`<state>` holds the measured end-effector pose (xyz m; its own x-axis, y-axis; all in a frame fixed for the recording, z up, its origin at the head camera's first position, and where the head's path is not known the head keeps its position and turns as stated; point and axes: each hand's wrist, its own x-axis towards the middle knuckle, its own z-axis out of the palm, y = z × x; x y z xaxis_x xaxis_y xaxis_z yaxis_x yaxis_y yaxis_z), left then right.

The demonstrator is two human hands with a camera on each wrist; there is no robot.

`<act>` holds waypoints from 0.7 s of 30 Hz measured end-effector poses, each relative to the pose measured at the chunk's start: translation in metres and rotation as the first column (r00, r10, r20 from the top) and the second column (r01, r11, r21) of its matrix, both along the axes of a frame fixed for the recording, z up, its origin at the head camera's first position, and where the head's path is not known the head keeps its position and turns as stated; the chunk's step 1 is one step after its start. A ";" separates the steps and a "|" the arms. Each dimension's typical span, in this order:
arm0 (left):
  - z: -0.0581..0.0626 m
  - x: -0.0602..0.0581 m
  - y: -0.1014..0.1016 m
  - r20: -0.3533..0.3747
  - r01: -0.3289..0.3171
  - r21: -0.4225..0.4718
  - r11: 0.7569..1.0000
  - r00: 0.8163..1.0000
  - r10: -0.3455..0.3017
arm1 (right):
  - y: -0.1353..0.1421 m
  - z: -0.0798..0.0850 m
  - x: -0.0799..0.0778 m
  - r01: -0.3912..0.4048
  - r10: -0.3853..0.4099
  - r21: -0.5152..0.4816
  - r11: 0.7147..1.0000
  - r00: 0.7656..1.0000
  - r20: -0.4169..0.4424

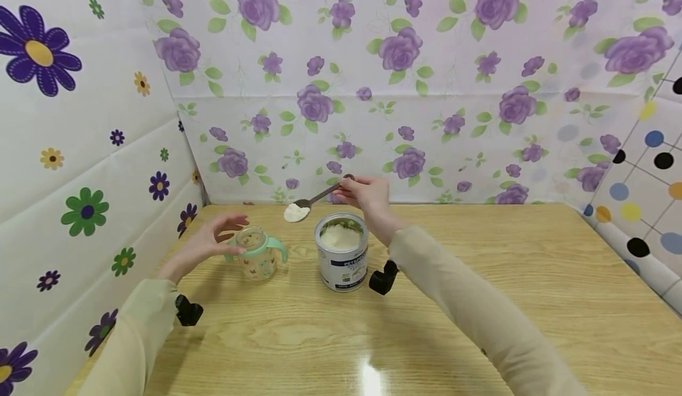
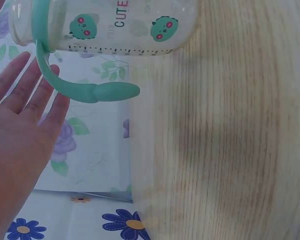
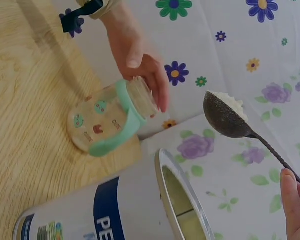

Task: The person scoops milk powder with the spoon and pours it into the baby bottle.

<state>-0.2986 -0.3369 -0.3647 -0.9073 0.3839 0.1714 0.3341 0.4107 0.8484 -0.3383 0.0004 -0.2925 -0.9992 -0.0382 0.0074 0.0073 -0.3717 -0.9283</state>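
Observation:
My right hand (image 1: 367,198) pinches the handle end of a dark spoon (image 1: 319,195), whose bowl carries a heap of white powder (image 1: 295,212). The spoon is held in the air, left of and above an open can (image 1: 343,271) of pale powder. To the left, a clear baby bottle (image 1: 259,264) with mint-green handles and no lid stands upright on the table. My left hand (image 1: 213,240) is spread about the bottle's neck, thumb on the near side and fingers behind. In the left wrist view the fingers (image 2: 30,87) look nearly straight; whether they touch the bottle I cannot tell.
The wooden table (image 1: 479,301) meets a rose-patterned cloth (image 1: 362,124) at the back. A flower-print cloth (image 1: 69,165) runs along the left, and a dotted one (image 1: 644,206) hangs at the right. The can stands just right of the bottle, with a narrow gap between them.

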 end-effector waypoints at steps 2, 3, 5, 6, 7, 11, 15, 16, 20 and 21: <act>-0.001 0.000 0.000 0.018 0.000 -0.011 1.000 1.000 0.001 | -0.005 0.001 0.001 -0.009 0.009 -0.001 1.000 1.000 0.005; -0.001 0.000 0.001 0.029 0.002 -0.016 1.000 1.000 -0.002 | -0.007 0.001 0.001 -0.013 0.013 0.000 1.000 1.000 0.007; -0.003 0.001 0.001 0.041 0.001 -0.024 1.000 0.999 0.000 | -0.012 0.002 0.002 -0.018 0.018 0.000 1.000 1.000 0.011; -0.003 0.001 0.002 0.046 0.000 -0.025 1.000 0.999 0.001 | -0.015 0.002 0.002 -0.018 0.018 0.000 1.000 1.000 0.012; -0.004 0.000 0.002 0.051 0.000 -0.025 1.000 0.999 0.001 | -0.017 0.003 0.002 -0.017 0.017 -0.002 1.000 1.000 0.014; -0.005 0.001 0.005 0.063 -0.012 -0.038 0.999 0.998 0.015 | -0.027 0.003 0.002 -0.025 0.025 -0.012 1.000 1.000 0.016; -0.005 0.001 0.006 0.077 -0.024 -0.059 0.998 0.997 0.028 | -0.037 0.000 0.003 -0.037 0.037 -0.015 0.999 0.999 0.016; -0.006 0.000 0.006 0.077 -0.023 -0.063 0.998 0.997 0.028 | -0.039 -0.001 0.003 -0.038 0.038 -0.015 0.999 0.999 0.016; -0.008 -0.002 0.005 0.076 -0.022 -0.072 0.997 0.997 0.028 | -0.045 -0.001 0.004 -0.042 0.042 -0.004 0.999 0.999 0.019; -0.008 -0.002 0.005 0.075 -0.024 -0.070 0.997 0.997 0.029 | -0.047 -0.001 0.005 -0.045 0.045 0.002 0.999 0.999 0.022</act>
